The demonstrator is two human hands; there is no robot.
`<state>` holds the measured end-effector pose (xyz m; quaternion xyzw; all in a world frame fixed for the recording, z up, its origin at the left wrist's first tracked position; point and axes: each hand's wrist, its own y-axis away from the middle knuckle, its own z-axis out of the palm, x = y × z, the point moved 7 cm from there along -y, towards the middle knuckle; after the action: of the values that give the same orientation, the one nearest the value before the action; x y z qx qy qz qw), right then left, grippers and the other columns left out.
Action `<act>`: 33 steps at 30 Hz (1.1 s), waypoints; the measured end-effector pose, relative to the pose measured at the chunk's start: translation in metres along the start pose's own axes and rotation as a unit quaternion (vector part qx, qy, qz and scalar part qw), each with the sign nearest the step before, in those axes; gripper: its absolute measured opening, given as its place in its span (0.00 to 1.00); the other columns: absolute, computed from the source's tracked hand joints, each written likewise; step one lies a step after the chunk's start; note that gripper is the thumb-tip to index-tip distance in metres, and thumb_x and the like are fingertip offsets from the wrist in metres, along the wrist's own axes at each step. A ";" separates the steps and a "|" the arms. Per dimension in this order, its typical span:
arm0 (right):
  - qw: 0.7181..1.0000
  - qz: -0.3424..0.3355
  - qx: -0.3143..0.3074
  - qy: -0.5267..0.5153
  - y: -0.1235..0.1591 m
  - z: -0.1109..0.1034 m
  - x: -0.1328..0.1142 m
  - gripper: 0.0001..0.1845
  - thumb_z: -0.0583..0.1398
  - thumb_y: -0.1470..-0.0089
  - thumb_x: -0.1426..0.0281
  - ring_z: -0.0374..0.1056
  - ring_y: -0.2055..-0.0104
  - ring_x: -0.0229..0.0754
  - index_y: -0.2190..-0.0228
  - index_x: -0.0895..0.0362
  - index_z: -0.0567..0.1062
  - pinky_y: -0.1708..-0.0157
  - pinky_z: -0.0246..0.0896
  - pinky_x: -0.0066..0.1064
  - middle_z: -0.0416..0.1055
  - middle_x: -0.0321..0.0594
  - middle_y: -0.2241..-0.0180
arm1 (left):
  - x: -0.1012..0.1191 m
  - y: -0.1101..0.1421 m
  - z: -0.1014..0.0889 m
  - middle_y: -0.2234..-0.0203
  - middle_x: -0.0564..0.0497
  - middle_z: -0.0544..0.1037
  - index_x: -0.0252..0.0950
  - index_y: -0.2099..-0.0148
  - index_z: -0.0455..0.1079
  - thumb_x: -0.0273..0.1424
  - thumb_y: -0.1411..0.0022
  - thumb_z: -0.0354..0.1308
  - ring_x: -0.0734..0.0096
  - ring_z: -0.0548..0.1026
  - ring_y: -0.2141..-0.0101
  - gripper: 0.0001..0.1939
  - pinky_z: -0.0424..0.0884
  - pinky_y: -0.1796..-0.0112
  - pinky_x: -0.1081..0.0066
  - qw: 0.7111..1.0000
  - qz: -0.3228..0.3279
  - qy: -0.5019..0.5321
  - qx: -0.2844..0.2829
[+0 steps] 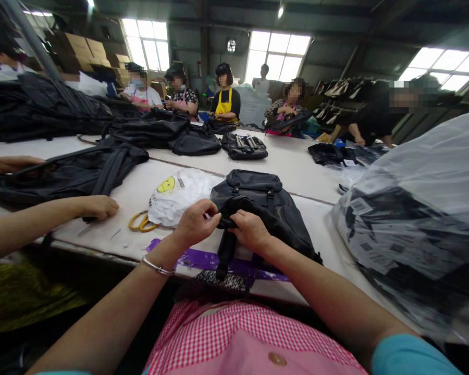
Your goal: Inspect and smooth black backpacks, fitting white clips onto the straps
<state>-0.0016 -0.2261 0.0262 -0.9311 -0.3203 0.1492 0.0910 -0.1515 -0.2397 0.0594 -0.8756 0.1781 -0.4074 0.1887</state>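
Observation:
A black backpack [263, 205] lies on the white table [297, 166] in front of me, its near end hanging over the table's edge. My left hand [197, 221] is closed in a pinch on the backpack's near edge. My right hand [250, 229] is closed too, gripping the same bunched black fabric right beside it. A black strap [224, 255] dangles below both hands over a strip of purple tape [203, 259].
Yellow-handled scissors [140, 223] and a white smiley-face plastic bag [180, 195] lie left of the backpack. A big clear bag of tags [418, 224] fills the right. A neighbour's hand [97, 207] rests at left beside black bags [70, 172]. Several people work at the far side.

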 end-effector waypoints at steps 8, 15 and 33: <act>0.987 0.014 -0.012 -0.160 -0.004 -0.001 0.014 0.08 0.64 0.46 0.71 0.71 0.62 0.40 0.62 0.55 0.81 0.59 0.63 0.29 0.77 0.38 0.64 | 0.004 -0.010 0.026 0.47 0.43 0.71 0.43 0.57 0.78 0.25 0.47 0.66 0.47 0.59 0.37 0.14 0.51 0.37 0.49 0.967 0.182 -0.093 -0.155; 0.989 -0.052 0.046 -0.133 0.025 -0.029 0.005 0.12 0.57 0.37 0.68 0.71 0.56 0.43 0.57 0.56 0.78 0.52 0.63 0.34 0.77 0.44 0.58 | -0.002 -0.017 0.031 0.54 0.45 0.71 0.41 0.71 0.76 0.27 0.42 0.60 0.51 0.60 0.39 0.07 0.59 0.39 0.54 0.939 0.245 -0.111 -0.212; 0.980 0.084 -0.084 -0.158 0.139 -0.047 0.140 0.35 0.70 0.58 0.71 0.67 0.48 0.47 0.46 0.55 0.70 0.45 0.62 0.40 0.68 0.45 0.49 | 0.006 -0.009 0.051 0.46 0.40 0.71 0.41 0.38 0.64 0.35 0.45 0.66 0.51 0.71 0.48 0.33 0.69 0.47 0.56 0.935 0.221 -0.188 -0.204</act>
<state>0.1980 -0.2508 0.0026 -0.9237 -0.2631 0.2737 -0.0521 -0.1065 -0.2256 0.0371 -0.8944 0.4078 -0.1378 0.1212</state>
